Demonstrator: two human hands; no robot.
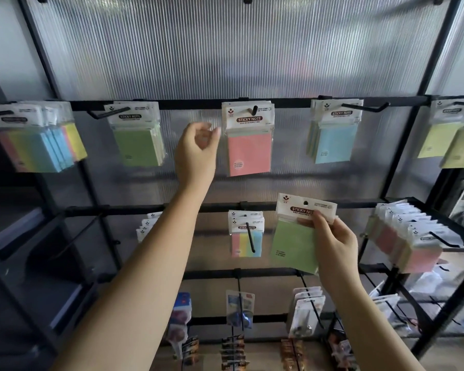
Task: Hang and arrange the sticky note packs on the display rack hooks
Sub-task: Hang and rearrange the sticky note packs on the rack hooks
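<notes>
Broadly, a black display rack (279,104) is filling the frame, its bars and hooks standing before a ribbed translucent panel (225,49). Along the top bar, sticky note packs are hanging in a row: a mixed-colour bunch (38,140) at the far left, green ones (138,145), a pink pack (248,145) at centre, blue ones (332,140) and yellow ones (450,140) at the right edge. Lower down, a striped pack (245,236) is hanging on a middle hook, with pink packs (407,242) crowding the right.

Both hands are reaching upward. The left hand (197,145) is hovering just beside the pink pack, fingers loosely curled and gripping nothing. The right hand (332,242) is pinching a green pack (295,245) by its white header, centre right of the frame, off any hook.

Headers are reading "STICKY NOTE".
</notes>
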